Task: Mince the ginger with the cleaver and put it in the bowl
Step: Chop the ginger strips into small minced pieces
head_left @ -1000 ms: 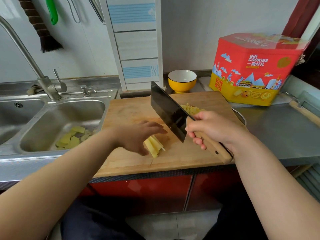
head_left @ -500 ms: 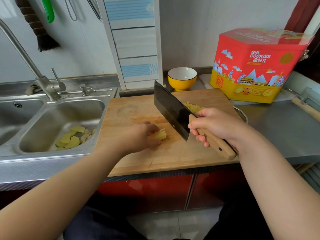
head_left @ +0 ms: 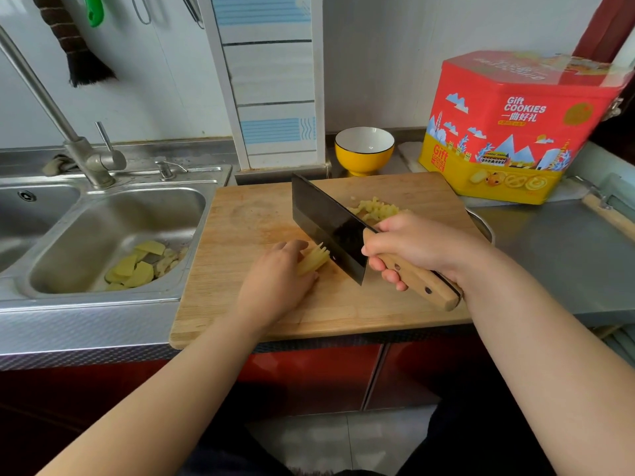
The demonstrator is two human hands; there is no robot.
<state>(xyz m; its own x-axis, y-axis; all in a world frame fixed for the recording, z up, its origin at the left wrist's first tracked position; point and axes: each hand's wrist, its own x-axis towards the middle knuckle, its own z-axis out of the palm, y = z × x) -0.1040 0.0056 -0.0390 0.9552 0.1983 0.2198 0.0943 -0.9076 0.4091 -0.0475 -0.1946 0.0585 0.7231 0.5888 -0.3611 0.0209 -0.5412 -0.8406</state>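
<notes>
Matt wooden cutting board (head_left: 261,214), glossy dark-bladed cleaver (head_left: 326,225), brushed steel sink (head_left: 113,214)

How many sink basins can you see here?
2: the near basin beside the cutting board, holding ginger peelings; a second basin at far left, partly out of frame.

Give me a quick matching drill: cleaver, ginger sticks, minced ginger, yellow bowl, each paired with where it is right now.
Things:
1. cleaver
2. ginger sticks
3. minced ginger
4. yellow bowl

Places:
A. behind the cutting board, empty
B. under the left hand
C. in the right hand
D. piled on the board beyond the blade

Pairs: 1-C, 2-B, 3-D, 4-A
</notes>
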